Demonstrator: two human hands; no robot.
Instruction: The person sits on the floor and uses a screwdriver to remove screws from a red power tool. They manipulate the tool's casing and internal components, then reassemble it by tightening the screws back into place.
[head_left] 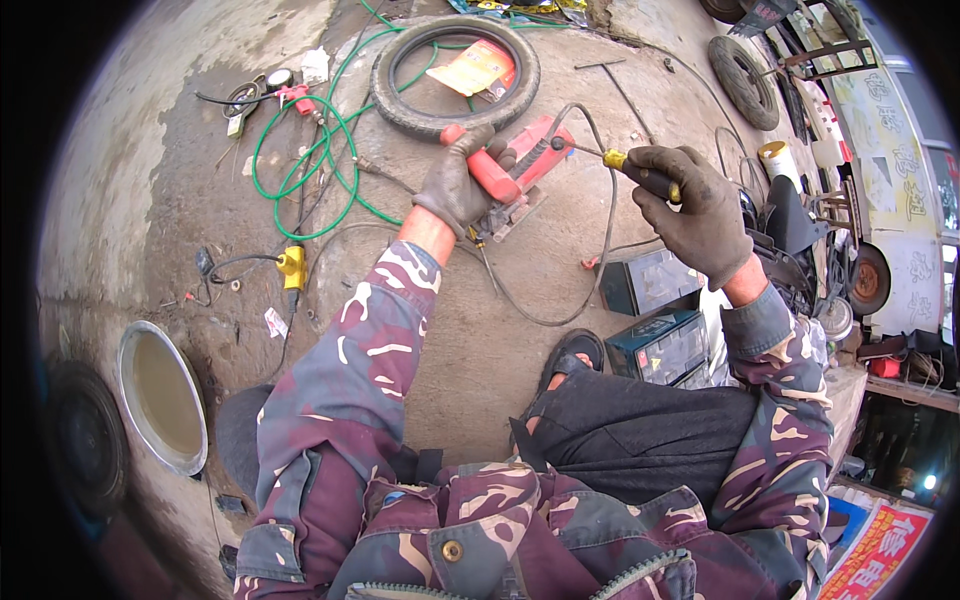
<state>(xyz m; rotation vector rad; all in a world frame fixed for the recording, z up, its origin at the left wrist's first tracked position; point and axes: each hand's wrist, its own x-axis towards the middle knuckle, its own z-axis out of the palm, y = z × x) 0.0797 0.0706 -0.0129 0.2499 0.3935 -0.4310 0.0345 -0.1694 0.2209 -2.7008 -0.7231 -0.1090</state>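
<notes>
A red tool (493,176) with a thick handle and a metal foot is gripped in my gloved left hand (455,183), the fingers wrapped round its handle. It looks like a corded power tool; its exact kind I cannot make out. My gloved right hand (694,205) is closed on the black and yellow handle of a screwdriver (642,176). The screwdriver's thin shaft points left, its end near a small black round piece by the red tool; I cannot tell whether they touch. A dark cable (612,200) loops between the hands and down to the ground.
Beyond my left hand lies a tyre (383,85) with an orange packet (470,68) inside. A green hose (256,170) coils at left, near a yellow socket block (291,268). Two dark batteries (650,280) stand below my right hand. A basin (165,400) sits at lower left.
</notes>
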